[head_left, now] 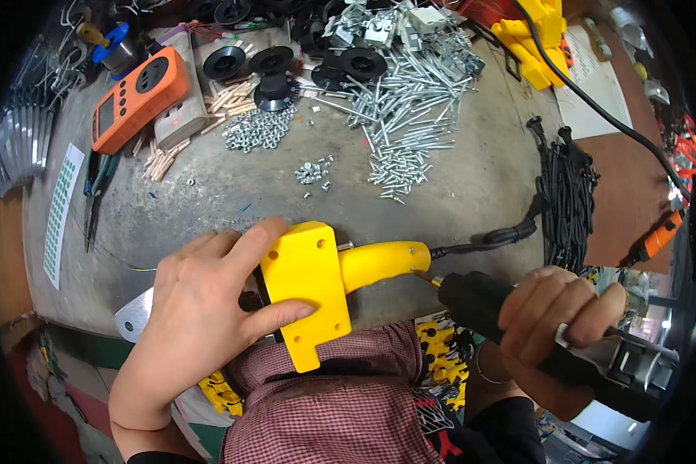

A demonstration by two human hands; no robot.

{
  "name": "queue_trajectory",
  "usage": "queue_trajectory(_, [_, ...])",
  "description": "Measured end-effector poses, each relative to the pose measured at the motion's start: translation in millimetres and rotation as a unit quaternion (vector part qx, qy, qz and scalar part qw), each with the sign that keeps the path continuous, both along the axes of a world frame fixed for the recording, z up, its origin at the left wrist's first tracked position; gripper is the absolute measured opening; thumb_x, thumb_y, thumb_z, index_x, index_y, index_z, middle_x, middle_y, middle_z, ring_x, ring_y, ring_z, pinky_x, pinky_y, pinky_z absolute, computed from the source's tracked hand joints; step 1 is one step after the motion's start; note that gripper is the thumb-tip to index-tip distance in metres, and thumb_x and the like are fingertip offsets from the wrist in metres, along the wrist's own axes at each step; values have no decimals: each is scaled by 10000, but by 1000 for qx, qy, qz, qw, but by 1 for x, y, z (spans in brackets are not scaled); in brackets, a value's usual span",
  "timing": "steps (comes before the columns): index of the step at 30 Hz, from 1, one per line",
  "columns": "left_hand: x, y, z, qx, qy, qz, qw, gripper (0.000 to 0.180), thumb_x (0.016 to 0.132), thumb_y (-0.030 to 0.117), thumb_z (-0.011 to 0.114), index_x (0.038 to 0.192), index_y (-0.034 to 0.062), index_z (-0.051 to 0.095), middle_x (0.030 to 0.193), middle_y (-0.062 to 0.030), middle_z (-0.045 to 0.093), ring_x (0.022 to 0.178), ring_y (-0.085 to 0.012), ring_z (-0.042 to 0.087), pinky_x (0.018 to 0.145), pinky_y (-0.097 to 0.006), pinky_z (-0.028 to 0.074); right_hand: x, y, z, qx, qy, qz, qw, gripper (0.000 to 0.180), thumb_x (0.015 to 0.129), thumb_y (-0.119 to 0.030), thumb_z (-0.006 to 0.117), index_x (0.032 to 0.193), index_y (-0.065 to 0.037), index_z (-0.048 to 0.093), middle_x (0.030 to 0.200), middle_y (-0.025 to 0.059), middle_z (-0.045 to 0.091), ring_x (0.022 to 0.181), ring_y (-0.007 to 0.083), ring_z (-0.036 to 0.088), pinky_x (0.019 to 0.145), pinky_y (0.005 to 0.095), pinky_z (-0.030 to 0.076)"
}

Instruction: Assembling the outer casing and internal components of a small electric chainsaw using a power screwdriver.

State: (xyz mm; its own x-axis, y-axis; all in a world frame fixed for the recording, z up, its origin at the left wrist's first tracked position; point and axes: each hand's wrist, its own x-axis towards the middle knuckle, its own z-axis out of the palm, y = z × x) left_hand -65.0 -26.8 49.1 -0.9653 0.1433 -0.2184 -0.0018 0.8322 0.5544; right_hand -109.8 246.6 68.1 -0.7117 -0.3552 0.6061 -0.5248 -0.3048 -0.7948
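My left hand [209, 298] is closed round the body of a yellow plastic power tool [308, 271]. Its thumb lies over the near face and the other fingers go behind the body. From the tool's left side a flat metal plate [134, 315] sticks out, partly behind my wrist. The yellow handle points right, with a black power cord [483, 238] leaving its end. A screw [346, 245] juts out beside the handle's base. My right hand [561, 317] grips a black power screwdriver [475, 301]. Its bit tip meets the lower edge of the handle near the cord end.
Loose long screws [417, 97], short screws [398, 170] and nuts [261, 128] lie across the bench [240, 182]. An orange meter [139, 97], pliers [93, 197] and black spools [224, 63] sit far left. Bundled black cords [566, 193] and yellow housings [530, 50] are right.
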Motion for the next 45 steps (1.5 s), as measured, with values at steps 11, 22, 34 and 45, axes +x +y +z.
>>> queue_trajectory(11, [-3,1,-2,-6,9,0,1000,688,675,526,766,1192,107,591,837,-147,612,779,-349,600,718,-422,460,-13,11,3,-4,-17,80,997,167,937,-141,610,961,-23,495,755,167,676,646,285,679,578,391,579])
queue_trajectory(22, [2,2,-3,-19,28,0,999,701,687,530,751,1203,86,587,870,-151,609,805,-355,599,737,-417,460,-8,-1,-11,-24,21,62,998,176,859,-88,699,854,-21,536,695,135,667,562,234,658,530,336,573])
queue_trajectory(34, [6,4,0,-16,35,-2,999,659,687,439,790,1221,121,573,914,-166,624,851,-369,616,761,-425,478,5,-2,-8,-49,-51,-52,996,501,787,-477,741,907,-102,432,629,24,552,474,155,545,500,289,465])
queue_trajectory(45, [6,1,-2,-18,75,-30,997,628,722,413,780,1241,140,556,816,-111,602,762,-310,621,680,-404,478,-7,-14,-3,-48,-19,-66,996,561,789,-563,710,897,-94,423,619,18,541,457,145,535,485,283,469])
